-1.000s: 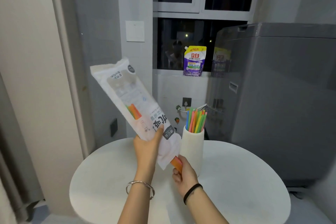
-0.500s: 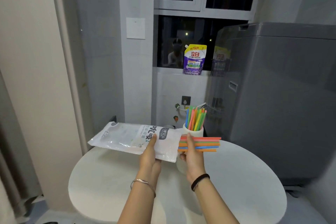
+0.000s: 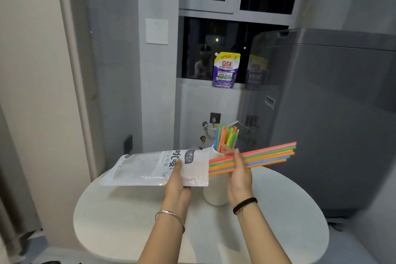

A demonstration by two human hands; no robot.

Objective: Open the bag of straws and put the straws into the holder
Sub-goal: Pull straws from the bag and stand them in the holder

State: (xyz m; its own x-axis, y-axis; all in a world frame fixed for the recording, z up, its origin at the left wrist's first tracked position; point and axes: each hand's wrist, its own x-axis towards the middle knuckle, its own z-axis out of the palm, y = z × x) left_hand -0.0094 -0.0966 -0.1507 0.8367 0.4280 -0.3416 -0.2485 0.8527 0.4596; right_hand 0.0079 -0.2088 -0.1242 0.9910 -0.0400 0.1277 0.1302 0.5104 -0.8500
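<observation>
My left hand [image 3: 177, 180] grips the white straw bag [image 3: 150, 167], which lies flat and level above the round table, its mouth facing right. My right hand [image 3: 239, 169] holds a bundle of coloured straws [image 3: 270, 155], pink, green, orange and blue, stretched out to the right and just clear of the bag's mouth. Behind both hands stands the white holder [image 3: 214, 196], partly hidden, with several coloured straws [image 3: 227, 136] upright in it.
The white round table [image 3: 128, 216] lies below my arms. A grey washing machine [image 3: 332, 113] stands close on the right. A purple detergent pouch [image 3: 226, 69] sits on the window sill behind. Wall and door frame close in on the left.
The bag swung down from upright to level. My right hand drew the straw bundle out of the bag's mouth to the right, until it came almost fully free.
</observation>
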